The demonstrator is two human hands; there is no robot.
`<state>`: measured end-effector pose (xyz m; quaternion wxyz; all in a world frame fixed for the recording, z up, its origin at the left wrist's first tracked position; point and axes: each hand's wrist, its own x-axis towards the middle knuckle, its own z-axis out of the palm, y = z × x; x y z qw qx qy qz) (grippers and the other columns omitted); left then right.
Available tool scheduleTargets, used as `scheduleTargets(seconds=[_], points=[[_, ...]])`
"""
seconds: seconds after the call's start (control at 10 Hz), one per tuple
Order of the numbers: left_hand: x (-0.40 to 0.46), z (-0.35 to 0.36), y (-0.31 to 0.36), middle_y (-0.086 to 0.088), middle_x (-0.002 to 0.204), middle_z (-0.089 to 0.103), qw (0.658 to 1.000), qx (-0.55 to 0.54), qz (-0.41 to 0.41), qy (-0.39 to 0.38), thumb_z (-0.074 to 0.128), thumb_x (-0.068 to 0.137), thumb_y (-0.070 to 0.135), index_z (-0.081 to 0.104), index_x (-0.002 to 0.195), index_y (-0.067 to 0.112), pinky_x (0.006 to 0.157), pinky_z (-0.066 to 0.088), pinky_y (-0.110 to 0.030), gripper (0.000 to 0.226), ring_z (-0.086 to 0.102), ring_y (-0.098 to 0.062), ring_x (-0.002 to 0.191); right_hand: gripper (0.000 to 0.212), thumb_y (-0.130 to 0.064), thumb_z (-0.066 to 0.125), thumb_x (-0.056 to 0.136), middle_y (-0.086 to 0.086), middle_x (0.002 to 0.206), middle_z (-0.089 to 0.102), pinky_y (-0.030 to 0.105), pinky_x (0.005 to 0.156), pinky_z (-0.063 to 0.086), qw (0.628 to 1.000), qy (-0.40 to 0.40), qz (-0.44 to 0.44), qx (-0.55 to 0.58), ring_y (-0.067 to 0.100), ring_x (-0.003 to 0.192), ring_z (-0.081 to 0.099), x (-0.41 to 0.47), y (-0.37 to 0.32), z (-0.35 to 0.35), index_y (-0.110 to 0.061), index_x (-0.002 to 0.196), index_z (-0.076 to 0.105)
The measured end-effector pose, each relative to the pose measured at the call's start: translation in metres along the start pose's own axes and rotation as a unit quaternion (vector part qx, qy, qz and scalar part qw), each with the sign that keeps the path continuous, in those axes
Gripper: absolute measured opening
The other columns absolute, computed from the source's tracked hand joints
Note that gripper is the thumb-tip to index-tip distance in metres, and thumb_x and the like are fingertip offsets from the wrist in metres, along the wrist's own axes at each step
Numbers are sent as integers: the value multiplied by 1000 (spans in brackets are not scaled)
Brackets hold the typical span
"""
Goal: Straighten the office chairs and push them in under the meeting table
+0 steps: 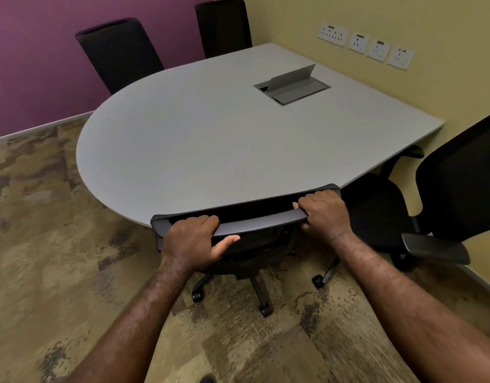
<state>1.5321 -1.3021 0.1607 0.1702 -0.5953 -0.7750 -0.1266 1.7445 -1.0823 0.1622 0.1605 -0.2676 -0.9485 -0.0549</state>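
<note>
A black office chair (260, 221) stands right in front of me at the rounded near edge of the grey meeting table (199, 139), its seat under the tabletop. My left hand (195, 240) grips the left part of the backrest's top bar, fingers curled over it and thumb below. On the right end of the same bar, my right hand (322, 212) holds it the same way. The chair's wheeled base (261, 297) shows below the backrest on the carpet.
Another black chair (443, 194) with armrests stands at the right, turned at an angle and partly out from the table. Two dark chairs (119, 55) (224, 27) sit tucked in at the far side. An open cable box (292, 84) is set in the tabletop. Wall sockets (367, 45) line the yellow wall.
</note>
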Motion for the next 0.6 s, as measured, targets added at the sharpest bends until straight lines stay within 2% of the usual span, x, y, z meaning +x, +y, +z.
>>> scheduleTargets(seconds=[0.2,0.3,0.4,0.5,0.6], points=[[-4,-4,2,5,64,52,999,-7,-12,-35,30,88,76,57,81,22,46,38,-29,61,52,-18,57,25,-15,83,58,4,66,62,37,68,49,1000,-27,13,-5,28,63,60,-7,-6,-5,-14,72,62],[-7,-7,3,5,74,55,998,-23,-21,-54,29,88,75,57,88,22,57,41,-33,60,54,-19,68,37,-20,83,55,4,79,65,42,81,47,1000,-19,17,-9,29,77,62,-13,-8,-8,-14,86,63],[-8,-13,3,4,98,59,996,-70,-21,-46,39,87,74,57,109,22,74,42,-36,59,52,-19,88,58,-40,78,62,5,105,65,49,98,36,999,5,37,5,30,102,60,-25,-10,-15,-15,111,62],[-4,-21,5,1,119,57,995,-97,-1,-4,41,84,77,52,126,21,86,42,-41,71,51,-22,106,81,-68,63,73,7,132,54,52,111,26,999,22,44,-9,28,127,47,-43,-9,-24,-14,132,51],[8,-33,13,0,132,54,993,-117,16,-2,40,82,80,48,135,21,93,39,-43,79,49,-23,118,100,-78,58,73,9,150,42,56,115,21,996,19,83,-8,27,142,34,-59,-11,-44,-11,145,41]])
